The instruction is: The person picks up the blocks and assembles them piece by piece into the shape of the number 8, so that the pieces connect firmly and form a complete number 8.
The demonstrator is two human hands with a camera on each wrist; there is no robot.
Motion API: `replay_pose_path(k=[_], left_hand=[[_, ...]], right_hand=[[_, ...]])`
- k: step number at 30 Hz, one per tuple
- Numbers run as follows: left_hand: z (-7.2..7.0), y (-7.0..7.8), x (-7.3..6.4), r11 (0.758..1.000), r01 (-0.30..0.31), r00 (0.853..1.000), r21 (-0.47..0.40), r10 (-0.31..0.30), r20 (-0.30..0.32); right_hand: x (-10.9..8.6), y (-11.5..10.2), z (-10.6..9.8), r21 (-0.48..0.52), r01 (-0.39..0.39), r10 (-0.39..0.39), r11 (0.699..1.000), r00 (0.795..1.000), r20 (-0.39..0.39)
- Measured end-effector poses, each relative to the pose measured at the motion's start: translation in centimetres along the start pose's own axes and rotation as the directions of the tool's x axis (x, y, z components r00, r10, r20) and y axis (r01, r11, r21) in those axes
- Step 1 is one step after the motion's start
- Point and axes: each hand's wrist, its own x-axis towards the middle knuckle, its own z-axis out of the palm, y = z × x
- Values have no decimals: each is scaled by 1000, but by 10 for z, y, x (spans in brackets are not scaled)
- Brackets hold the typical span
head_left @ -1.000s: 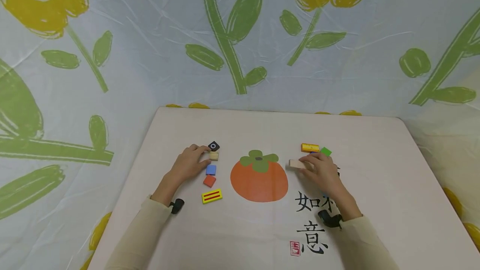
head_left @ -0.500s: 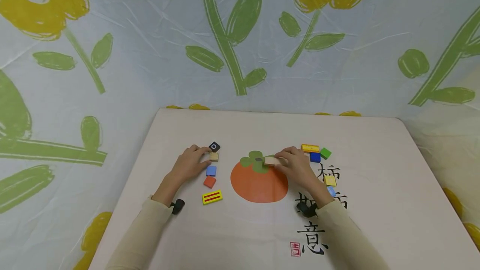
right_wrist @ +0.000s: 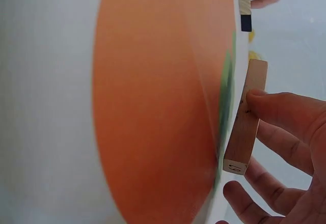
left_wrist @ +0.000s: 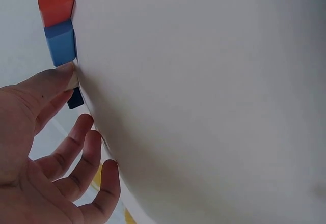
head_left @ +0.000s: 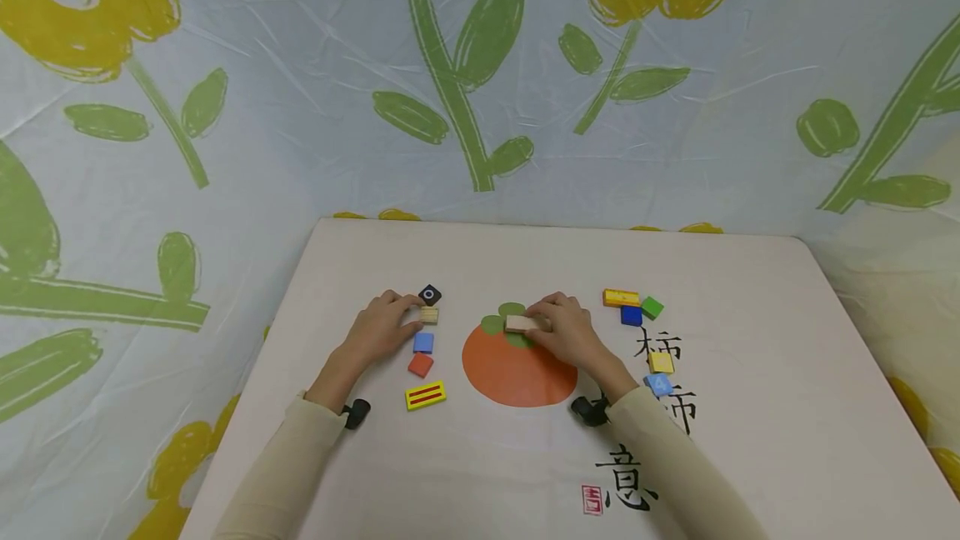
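Observation:
In the head view, my right hand (head_left: 567, 330) pinches a plain wooden block (head_left: 519, 324) over the leaves of the printed orange persimmon (head_left: 517, 369). The right wrist view shows that wooden block (right_wrist: 246, 124) as a long bar with a small mark on its end, the thumb on its near side. On the left, my left hand (head_left: 378, 326) has thumb and forefinger at either end of a small striped wooden block (head_left: 428, 316), pinching it; its other fingers are loosely bent. A black block (head_left: 430, 295) with a ring mark lies just beyond, a blue block (head_left: 423, 343) just nearer.
Below the blue block lie a red block (head_left: 421, 365) and a yellow block with red stripes (head_left: 426, 396). To the right sit an orange-yellow block (head_left: 622, 297), a dark blue block (head_left: 632, 316), a green block (head_left: 652, 307), a yellow block (head_left: 661, 362) and a light blue block (head_left: 658, 384).
My right hand has carried the plain wooden block leftward from beside the right-hand blocks to above the persimmon's leaves. The left hand has stayed in place at the striped block.

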Motion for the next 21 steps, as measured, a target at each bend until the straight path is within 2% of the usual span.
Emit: replay_pose_path(k=[5, 12, 21], left_hand=[[0, 0, -1, 1000, -12, 1000, -4, 12, -10], [0, 1, -1, 998, -24, 1000, -60, 23, -12], [-4, 15, 3, 991, -66, 998, -118, 67, -1]], right_hand=[[1, -1, 3, -8, -14, 14, 1000, 1000, 14], [2, -1, 4, -41, -28, 30, 999, 999, 31], [0, 0, 3, -24, -39, 40, 999, 998, 43]])
